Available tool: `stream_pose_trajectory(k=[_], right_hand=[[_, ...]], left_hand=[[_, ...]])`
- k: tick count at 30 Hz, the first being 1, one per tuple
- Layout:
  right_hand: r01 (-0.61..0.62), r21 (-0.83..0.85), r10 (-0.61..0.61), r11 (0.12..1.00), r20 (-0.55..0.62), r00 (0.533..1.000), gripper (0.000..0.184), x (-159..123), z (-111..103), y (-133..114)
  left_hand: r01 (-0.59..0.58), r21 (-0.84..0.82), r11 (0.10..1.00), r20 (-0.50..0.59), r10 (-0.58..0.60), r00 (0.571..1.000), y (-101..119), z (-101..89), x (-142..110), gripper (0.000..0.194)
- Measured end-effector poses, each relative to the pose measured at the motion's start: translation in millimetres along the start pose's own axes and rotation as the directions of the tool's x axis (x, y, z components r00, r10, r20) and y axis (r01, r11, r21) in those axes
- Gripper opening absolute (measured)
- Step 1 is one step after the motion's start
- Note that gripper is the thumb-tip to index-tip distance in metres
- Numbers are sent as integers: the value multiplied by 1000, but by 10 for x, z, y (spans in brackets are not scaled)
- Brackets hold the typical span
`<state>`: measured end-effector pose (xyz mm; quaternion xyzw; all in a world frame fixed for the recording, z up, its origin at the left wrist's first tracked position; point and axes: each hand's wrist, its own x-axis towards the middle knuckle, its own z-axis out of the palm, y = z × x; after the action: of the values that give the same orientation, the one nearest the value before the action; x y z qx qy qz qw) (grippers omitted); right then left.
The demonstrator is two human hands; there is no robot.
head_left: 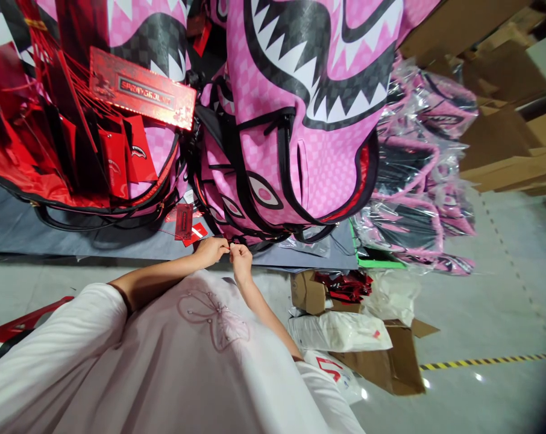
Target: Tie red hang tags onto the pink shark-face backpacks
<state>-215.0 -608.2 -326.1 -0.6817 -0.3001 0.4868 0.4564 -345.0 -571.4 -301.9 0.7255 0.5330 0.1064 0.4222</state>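
Note:
My left hand [211,251] and my right hand [241,261] meet at the table's front edge, both closed in a pinch. Between the fingertips shows a little red, which looks like the string of a hang tag; the detail is small. Just behind them lies a pink checkered backpack [273,163] with a shark-mouth print, eye motifs, black straps and an unzipped, red-lined opening. Left of my hands, red hang tags [184,222] rest at the bag's side. A second pink bag [150,36] holds many red tags and strings, with a large red label [141,88] on top.
The grey table [92,241] ends just before my body. Plastic-wrapped pink bags [408,223] are piled at the right. Below them, a cardboard box [308,292] with red packets, white plastic bags [340,331] and open cardboard [390,361] lie on the floor. More cartons [503,132] stand beyond.

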Motion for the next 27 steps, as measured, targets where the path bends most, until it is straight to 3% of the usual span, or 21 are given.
stream_pose_trajectory(k=[2,6,10,15,20,23,27], right_hand=[[1,0,-1,1000,4,1000,40,7,1,-5],[-15,7,15,1000,4,1000,41,2,0,-19],[-29,19,29,999,9,1000,41,-13,-5,-35],[-21,33,21,999,-6,1000,42,6,6,-67],[-10,-120,19,993,78,997,45,6,-95,-115],[154,-398,-140,905,63,988,40,-58,-236,-208],[388,-614,-462,687,42,886,38,-104,-348,-393]], left_hand=[[13,9,1000,-30,-13,999,4,-1,-1,16],[-29,-2,1000,37,29,999,0,-6,8,21],[-14,21,1000,-11,14,1000,4,-14,18,17],[-68,14,998,44,67,997,26,-1,23,21],[-94,-35,995,-94,90,992,-138,-129,-45,31],[40,100,994,-182,-21,983,-476,-371,-152,28],[251,411,877,-149,-207,967,-984,-675,-342,29]])
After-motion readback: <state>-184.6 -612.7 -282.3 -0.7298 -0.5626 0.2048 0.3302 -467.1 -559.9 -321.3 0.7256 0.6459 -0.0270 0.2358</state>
